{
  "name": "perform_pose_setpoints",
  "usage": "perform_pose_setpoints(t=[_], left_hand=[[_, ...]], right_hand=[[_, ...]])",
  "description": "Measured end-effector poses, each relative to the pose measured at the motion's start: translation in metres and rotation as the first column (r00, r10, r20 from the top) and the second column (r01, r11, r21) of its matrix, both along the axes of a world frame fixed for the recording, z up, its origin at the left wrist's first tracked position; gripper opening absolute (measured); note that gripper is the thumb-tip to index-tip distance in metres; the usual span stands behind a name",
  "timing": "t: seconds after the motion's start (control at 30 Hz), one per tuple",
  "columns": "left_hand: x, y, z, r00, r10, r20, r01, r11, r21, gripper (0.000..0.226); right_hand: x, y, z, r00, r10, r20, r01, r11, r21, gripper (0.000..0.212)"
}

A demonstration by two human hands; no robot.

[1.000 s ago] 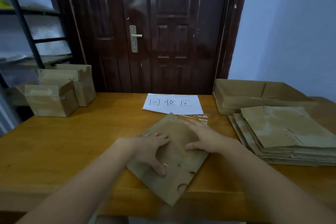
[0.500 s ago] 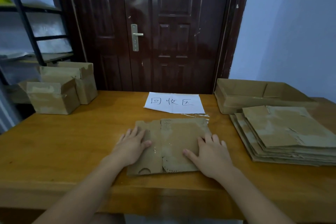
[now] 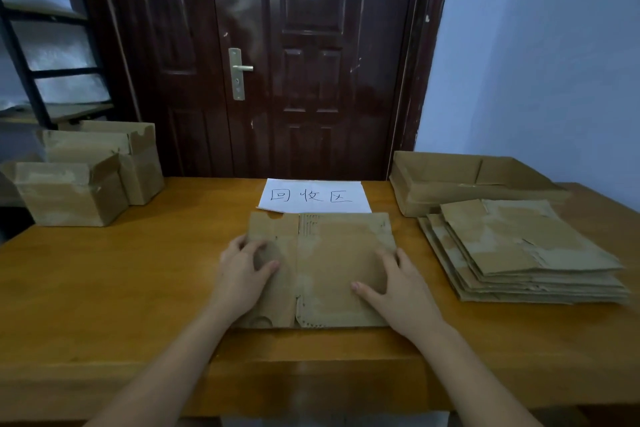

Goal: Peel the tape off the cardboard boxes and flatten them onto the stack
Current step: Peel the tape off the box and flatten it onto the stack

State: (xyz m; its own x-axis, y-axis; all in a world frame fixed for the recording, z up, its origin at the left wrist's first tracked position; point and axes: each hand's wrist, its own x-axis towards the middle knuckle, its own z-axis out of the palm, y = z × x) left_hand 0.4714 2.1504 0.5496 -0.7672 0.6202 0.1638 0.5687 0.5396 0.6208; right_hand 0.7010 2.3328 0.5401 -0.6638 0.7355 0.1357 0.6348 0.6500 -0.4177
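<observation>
Cardboard fills most of the wooden tabletop (image 3: 121, 288). At its far left corner stand two upright cardboard boxes (image 3: 86, 177), touching one another, their flaps raised and pale strips of torn surface along their sides. Near the middle of the front edge lies the flattened box (image 3: 329, 263), squared to the table, its far edge just touching the white paper sign (image 3: 315, 196) that lies by the far edge with handwritten characters on it. The left hand (image 3: 242, 270) rests on the left part of the flattened box with fingers loosely bent over its left edge and the thumb laid on top; whether the fingers hook under the edge cannot be told. The right hand (image 3: 398, 288) lies on the right part, fingers stretched nearly straight along the right edge and the thumb spread inward on the surface, pressing rather than gripping. So the sheet sits under and between both palms. Well to the right, near the right edge of the tabletop, sits the stack of flattened boxes (image 3: 519, 253), fanned slightly, and beyond it at the far right corner an open shallow carton (image 3: 467, 180). Behind the table stands a dark door (image 3: 277, 62).
</observation>
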Motion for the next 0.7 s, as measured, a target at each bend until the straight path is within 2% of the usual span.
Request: perform_pose_setpoints(t=[0.07, 0.13, 0.3, 0.5, 0.7], left_hand=[[0.003, 0.008, 0.012, 0.998, 0.002, 0.055, -0.010, 0.989, 0.149, 0.050], [0.006, 0.023, 0.025, 0.999, -0.002, 0.053, -0.010, 0.974, 0.225, 0.051], [0.032, 0.087, 0.059, 0.991, -0.125, 0.051, 0.099, 0.929, 0.358, 0.054], [0.102, 0.179, 0.084, 0.920, -0.358, 0.159, 0.264, 0.866, 0.424, 0.060], [0.168, 0.242, 0.089, 0.836, -0.471, 0.282, 0.341, 0.848, 0.407, 0.074]], right_hand=[[0.002, 0.001, 0.013, 0.996, -0.021, -0.090, 0.022, 1.000, 0.004, 0.087], [0.007, 0.010, 0.035, 0.991, -0.053, -0.123, 0.065, 0.993, 0.096, 0.088], [0.052, 0.064, 0.103, 0.991, -0.094, -0.092, 0.110, 0.978, 0.176, 0.093], [0.139, 0.142, 0.144, 0.986, -0.167, 0.018, 0.161, 0.967, 0.196, 0.099], [0.210, 0.199, 0.146, 0.970, -0.233, 0.074, 0.217, 0.961, 0.172, 0.098]])
